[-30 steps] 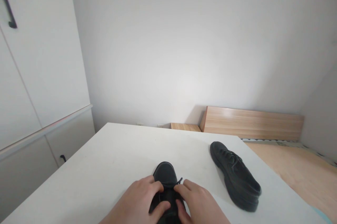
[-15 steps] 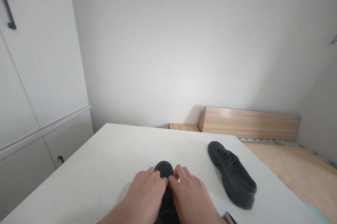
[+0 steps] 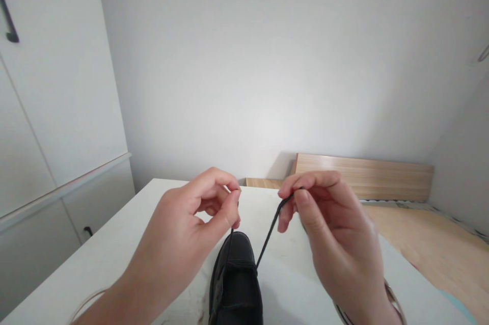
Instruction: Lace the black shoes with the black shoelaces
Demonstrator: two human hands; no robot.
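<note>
while both hands are raised above the tabletop (image 3: 160, 243), much of the scene sits behind them: the right hand (image 3: 336, 233) covers the spot toward the right edge where a second black shoe lay half a second ago, so that shoe cannot be made out now. the black shoe (image 3: 236, 274) in front stands near the middle of the near edge, toe pointing to the far edge; its heel end is cut off by the bottom of the picture, and its eyelets are too dark to tell apart. the left hand (image 3: 191, 233) has thumb and forefinger pressed together on one end of the black lace (image 3: 267, 236), though that strand is thin and mostly hidden behind the thumb, showing only as a short line down to the shoe's tongue. the right hand pinches the other end between thumb and forefinger, and this strand runs taut and slanted from the fingertips down to the shoe. the other fingers of both hands are curled in. a wrist band at the right wrist is cut off at the lower edge. compared with half a second ago, the hands have lifted off the shoe, where they lay flat and close together, and now stand apart with the lace ends drawn up. beyond the far edge, a wooden headboard (image 3: 382, 177) shows partly behind the right hand.
</note>
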